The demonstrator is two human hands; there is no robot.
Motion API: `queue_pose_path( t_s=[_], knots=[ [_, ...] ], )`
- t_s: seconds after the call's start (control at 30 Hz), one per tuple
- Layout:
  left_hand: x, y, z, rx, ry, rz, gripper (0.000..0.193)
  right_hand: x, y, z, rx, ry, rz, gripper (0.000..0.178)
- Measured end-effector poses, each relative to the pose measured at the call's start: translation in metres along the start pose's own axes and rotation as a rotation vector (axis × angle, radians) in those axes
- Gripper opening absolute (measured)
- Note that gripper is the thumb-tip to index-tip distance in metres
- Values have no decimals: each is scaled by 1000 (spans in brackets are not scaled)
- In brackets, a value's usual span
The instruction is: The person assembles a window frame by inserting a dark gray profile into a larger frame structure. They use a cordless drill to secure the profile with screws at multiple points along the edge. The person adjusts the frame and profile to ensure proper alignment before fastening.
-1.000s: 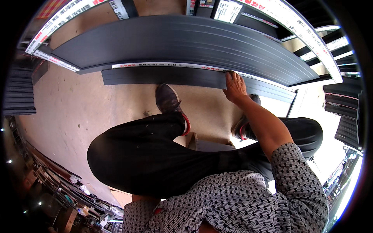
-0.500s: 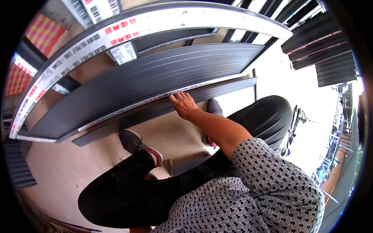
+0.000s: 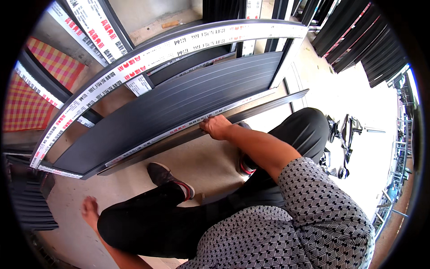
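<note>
My right hand [image 3: 217,127] is closed on the upper edge of a long, thin dark grey strip [image 3: 274,106], near its middle. The strip stands on edge along the near side of a large dark grey panel frame [image 3: 179,94]. White tape with red and black print runs along the frame's rails. Grooved grey panelling fills its near part, and the far part has openings. Low at the left, beside my bent knee, my left hand [image 3: 90,210] hangs above the floor with its fingers loosely apart. I see nothing in it.
A red and yellow checked cloth [image 3: 33,107] lies at the far left among taped profiles [image 3: 96,29]. Dark bundled lengths [image 3: 385,56] stand at the upper right. Black scraps [image 3: 347,139] litter the bright floor [image 3: 371,130] right of my knee.
My left hand has come into view at the lower left. My right hand's fingers have curled round the strip's edge, and its far right end has swung outward. The view has shifted.
</note>
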State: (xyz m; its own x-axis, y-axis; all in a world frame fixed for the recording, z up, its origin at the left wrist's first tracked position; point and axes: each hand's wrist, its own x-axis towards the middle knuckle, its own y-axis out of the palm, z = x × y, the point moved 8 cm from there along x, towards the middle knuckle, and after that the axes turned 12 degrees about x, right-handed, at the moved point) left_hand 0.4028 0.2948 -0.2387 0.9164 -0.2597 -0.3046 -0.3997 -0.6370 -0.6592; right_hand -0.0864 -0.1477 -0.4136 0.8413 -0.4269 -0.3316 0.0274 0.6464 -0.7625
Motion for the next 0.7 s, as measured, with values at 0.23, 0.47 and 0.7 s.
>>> queue_pose_path(
  t_s=[0.23,0.47,0.7],
  knots=[
    [-89,111,-282,298,679,267,26,-16,-123,54,-134,-55,33,30],
    [-186,240,-350,761,1308,334,56,-54,-225,108,-187,-168,-169,24],
    [-144,283,-320,813,1262,393,32,-66,-255,128,-173,-215,-339,21]
  ],
)
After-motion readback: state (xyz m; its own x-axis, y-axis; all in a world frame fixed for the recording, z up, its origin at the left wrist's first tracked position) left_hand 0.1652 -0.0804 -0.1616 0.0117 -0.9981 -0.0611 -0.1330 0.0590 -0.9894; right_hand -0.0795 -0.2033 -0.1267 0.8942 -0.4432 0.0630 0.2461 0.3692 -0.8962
